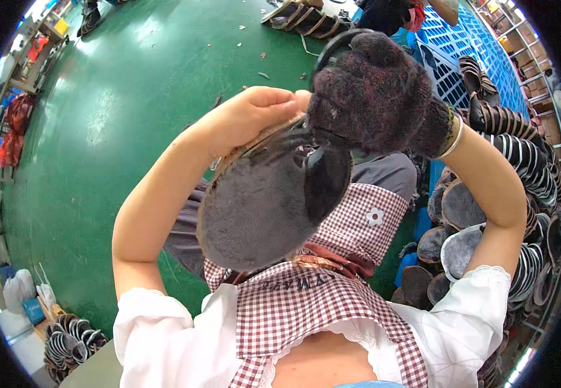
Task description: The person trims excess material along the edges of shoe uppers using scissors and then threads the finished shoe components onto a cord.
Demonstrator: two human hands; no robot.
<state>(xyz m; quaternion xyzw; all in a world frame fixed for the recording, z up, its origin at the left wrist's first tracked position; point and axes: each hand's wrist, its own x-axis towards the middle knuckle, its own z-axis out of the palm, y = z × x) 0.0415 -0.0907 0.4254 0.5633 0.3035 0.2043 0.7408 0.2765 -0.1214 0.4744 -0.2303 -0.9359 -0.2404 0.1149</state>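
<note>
clamps grey, fleece-lined oval slipper (254, 207) by upper rim in bare left hand (261, 115), above brown-and-white checked cloth apron (274, 331). clenches black, curved handle (329, 50) in dark-knit-gloved right hand (374, 94), close against slipper's far end; cannot make out handle's remainder, hidden behind fist.

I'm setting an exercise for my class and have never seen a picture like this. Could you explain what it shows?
There is no machine here: a person works with two hands. A camera worn on the head looks forward and down, giving this round, bent view. The bare left hand grips the edge of a grey slipper-like piece, held in front of a checked apron. The right hand, in a dark knitted glove, is curled at its upper end; what its fingers hold is hidden. Small scraps lie on the green floor, and similar pieces are piled on the right.
</note>
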